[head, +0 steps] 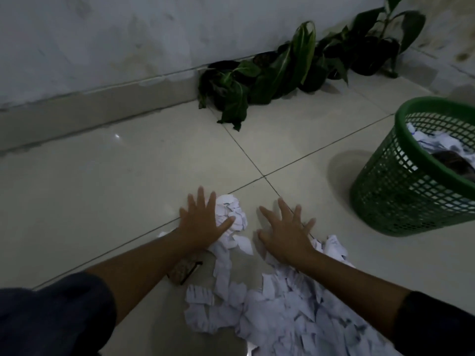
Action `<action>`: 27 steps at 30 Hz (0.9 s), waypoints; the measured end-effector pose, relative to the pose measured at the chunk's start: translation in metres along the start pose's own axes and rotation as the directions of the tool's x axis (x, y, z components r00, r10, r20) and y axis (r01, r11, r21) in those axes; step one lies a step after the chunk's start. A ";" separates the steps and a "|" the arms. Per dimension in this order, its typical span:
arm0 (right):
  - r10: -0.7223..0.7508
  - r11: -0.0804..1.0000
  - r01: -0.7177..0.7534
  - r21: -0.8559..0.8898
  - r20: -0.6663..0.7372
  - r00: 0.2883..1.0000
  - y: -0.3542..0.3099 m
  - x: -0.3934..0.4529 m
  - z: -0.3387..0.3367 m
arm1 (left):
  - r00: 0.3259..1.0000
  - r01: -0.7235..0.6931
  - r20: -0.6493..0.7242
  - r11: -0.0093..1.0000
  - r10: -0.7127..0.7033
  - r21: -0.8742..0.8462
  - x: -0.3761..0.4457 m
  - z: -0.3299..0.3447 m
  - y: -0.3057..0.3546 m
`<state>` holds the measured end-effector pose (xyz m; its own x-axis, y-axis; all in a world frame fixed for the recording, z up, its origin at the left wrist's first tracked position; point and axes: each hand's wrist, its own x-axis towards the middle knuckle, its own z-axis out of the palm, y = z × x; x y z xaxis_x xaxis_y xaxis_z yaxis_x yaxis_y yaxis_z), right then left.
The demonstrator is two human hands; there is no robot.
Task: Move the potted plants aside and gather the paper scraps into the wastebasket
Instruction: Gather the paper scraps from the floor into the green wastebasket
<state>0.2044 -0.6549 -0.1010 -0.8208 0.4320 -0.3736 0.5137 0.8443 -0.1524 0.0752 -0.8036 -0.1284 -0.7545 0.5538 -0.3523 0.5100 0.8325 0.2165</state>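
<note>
From the head view, both hands lie flat on the tiled floor (102, 160) with fingers spread and straight. The left hand (201, 222) presses on a small heap at the far end of the paper scraps (277, 304), its thumb side touching the crumpled pieces. The right hand (286, 235) rests palm down just beside that heap, with more scraps under and behind its wrist. Neither hand is pinching or curling round anything. The bulk of the scraps trails back toward the person, between the two forearms and under the right one.

The green wastebasket (401, 191) stands to the right, well apart from the hands, tilted in the frame, with white paper already inside. The potted plants (277, 73) sit in a row against the wall (128, 34), clear of the paper, so that part of the task looks done. A small brownish object (183, 269) lies beside the left forearm; what it is cannot be told.

The risks, as I judge them: flat palms sweeping on smooth tile may let thin scraps slip under the fingers and scatter outward. A scoop too large could shed pieces on the way across to the wastebasket. The brownish object could be gathered in with the paper by mistake.
</note>
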 end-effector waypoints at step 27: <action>0.035 0.986 0.000 0.167 -0.209 0.977 0.075 -0.070 0.039 | 0.709 -0.702 -0.160 0.710 0.687 -0.060 -0.035 0.066 0.088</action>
<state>0.3103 -0.6343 -0.1216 -0.8362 0.5184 -0.1791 0.5481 0.7795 -0.3032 0.1740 -0.7511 -0.1565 -0.2506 0.9671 0.0446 0.8665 0.2035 0.4558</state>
